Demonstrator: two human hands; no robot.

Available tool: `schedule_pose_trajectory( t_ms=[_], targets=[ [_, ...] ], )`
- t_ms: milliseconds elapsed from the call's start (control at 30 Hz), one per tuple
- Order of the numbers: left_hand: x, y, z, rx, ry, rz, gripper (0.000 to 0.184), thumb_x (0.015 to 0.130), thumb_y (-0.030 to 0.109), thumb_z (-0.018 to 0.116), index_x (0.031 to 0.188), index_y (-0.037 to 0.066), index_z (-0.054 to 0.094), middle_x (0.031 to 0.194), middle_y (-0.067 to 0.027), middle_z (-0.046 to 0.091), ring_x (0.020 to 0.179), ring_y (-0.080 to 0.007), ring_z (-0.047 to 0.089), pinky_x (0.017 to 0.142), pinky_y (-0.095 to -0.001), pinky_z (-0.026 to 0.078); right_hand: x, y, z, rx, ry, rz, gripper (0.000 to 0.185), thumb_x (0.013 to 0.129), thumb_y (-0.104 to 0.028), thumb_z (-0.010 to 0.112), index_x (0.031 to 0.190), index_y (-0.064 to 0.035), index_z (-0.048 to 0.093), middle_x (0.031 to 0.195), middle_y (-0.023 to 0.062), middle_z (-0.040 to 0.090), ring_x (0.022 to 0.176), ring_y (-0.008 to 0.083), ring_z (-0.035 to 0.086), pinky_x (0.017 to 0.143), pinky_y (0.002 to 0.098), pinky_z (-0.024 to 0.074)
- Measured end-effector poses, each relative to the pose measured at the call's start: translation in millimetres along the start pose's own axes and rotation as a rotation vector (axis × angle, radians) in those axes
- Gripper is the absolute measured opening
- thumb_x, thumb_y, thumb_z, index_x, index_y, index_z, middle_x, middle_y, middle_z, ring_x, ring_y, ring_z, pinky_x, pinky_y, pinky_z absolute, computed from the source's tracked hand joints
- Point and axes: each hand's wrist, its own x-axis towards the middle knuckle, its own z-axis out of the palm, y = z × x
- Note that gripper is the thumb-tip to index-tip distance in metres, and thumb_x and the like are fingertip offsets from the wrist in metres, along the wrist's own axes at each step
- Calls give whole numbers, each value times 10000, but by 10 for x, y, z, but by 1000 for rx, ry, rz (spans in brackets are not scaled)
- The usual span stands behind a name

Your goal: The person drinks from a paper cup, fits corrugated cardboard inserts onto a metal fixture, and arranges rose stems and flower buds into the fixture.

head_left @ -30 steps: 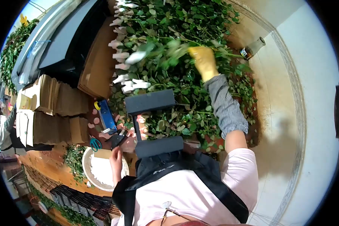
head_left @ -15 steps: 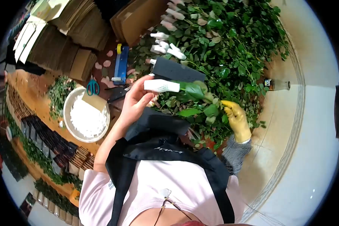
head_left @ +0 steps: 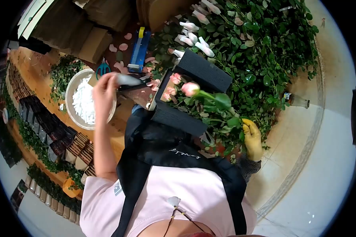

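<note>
One pink rose [head_left: 190, 89] on a green leafy stem [head_left: 207, 95], mid-frame. Yellow-gloved right hand [head_left: 252, 137], right of centre: grip pinching the stem. Bare left hand [head_left: 104, 93], left of centre: grip pinching a blurred whitish sleeve [head_left: 128, 80].

A: What colours do we record for the rose [head_left: 190, 89]?
B: We note a pink bloom, blurred, with plain green leaves [head_left: 222, 101]. The netting [head_left: 126, 80] reads whitish grey; blur hides any pattern.
A: The right glove [head_left: 252, 140]?
B: Solid yellow. We log the cuff [head_left: 247, 167] as dark grey, its weave too small to tell.
A: The stand [head_left: 205, 71]?
B: Charcoal, finely ribbed in parallel lines.
A: Clothing?
B: We have a pale pink shirt [head_left: 178, 185], a black apron [head_left: 158, 146] bearing white script.
A: Others?
B: Teal scissors [head_left: 103, 68]; blue tape dispenser [head_left: 139, 51], yellow at one end; off-white tub [head_left: 70, 93].
</note>
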Motion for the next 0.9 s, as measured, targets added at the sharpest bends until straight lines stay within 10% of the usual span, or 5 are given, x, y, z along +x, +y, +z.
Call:
schedule_pose_trajectory(
  t_ms=[100,200,300,467,900],
  targets=[
    [-67,-283,-640,1205,-136,-277,636,849,270,746,1341,-43,494,841,-232,697,755,-349,691,621,-433,537,-73,-69,-81,-88,-59,35,222,997,-96,558,1186,-18,642,1051,73,666,917,143,594,825,270,479],
    [-150,-316,-412,854,-281,-176,688,837,308,761,1367,-15,464,990,-254,688,872,-407,679,755,-467,546,-19,-27,9,33,-171,94,229,999,-91,558,1203,-16,632,1078,57,663,922,126,585,828,256,471],
    [-381,319,312,-94,-554,-12,692,826,207,785,1398,1,454,1415,-174,536,1288,-265,534,1054,-379,435,90,203,226,40,-296,7,239,1004,-106,559,1209,1,621,1057,32,639,903,119,570,803,239,467],
    [-760,397,958,-585,-531,145,562,829,20,719,1352,-12,515,1307,-124,637,1194,-196,608,1015,-319,450,217,145,540,85,-483,112,286,1006,-98,543,1257,32,588,1027,27,605,850,111,527,757,237,458],
    [-250,-78,936,90,-420,79,283,878,199,711,1107,34,687,1044,-164,698,907,-314,699,772,-365,556,95,274,340,5,-263,229,291,996,-138,575,1244,12,605,1139,89,659,1005,162,609,891,261,477]
  ],
)
